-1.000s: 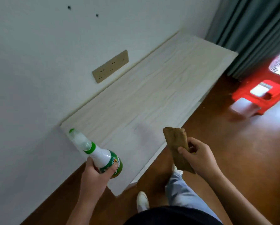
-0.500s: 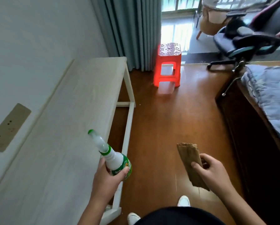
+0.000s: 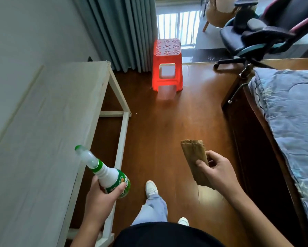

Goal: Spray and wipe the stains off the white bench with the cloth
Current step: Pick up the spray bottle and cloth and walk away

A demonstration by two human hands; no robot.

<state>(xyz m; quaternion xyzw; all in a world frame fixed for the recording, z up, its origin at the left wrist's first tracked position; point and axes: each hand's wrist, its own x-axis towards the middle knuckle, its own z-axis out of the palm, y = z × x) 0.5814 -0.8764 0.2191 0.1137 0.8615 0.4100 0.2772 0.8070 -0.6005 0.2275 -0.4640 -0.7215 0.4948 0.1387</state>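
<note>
The white bench (image 3: 48, 132) runs along the wall on the left, its top bare and pale. My left hand (image 3: 103, 195) grips a white spray bottle with a green label and green tip (image 3: 105, 171), nozzle pointing up and left over the bench's front edge. My right hand (image 3: 215, 171) holds a folded brown cloth (image 3: 196, 159) upright over the wooden floor, well to the right of the bench. No stain is clear to me on the bench top.
A red plastic stool (image 3: 167, 65) stands ahead near the grey curtain (image 3: 121, 31). A bed with a blue quilt (image 3: 290, 113) and dark wooden frame fills the right. An office chair (image 3: 256, 31) sits far right. My legs and white shoes (image 3: 151, 188) are on the floor.
My view has swung from facing the bench and wall to looking along the room, then moved a little forward. Both hands keep hold of the bottle and cloth.
</note>
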